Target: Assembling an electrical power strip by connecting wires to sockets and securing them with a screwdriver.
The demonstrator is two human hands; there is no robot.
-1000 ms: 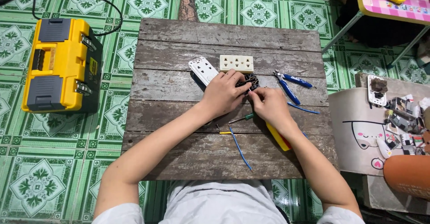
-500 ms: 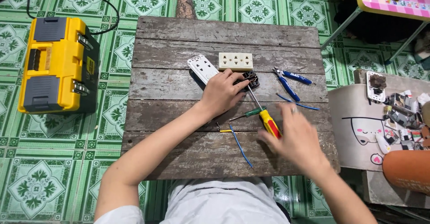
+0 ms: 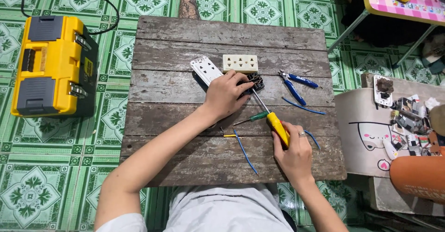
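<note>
Where it hovered empty, right hand [image 3: 293, 152] now grips yellow screwdriver [image 3: 273, 120].

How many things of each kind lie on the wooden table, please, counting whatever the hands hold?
Screwdrivers: 2, yellow-handled in the right hand, green-handled
Pliers: 1
Socket plates: 2, white, cream
Dark socket part at the left hand: 1
Blue wires: 3
Total: 9
</note>
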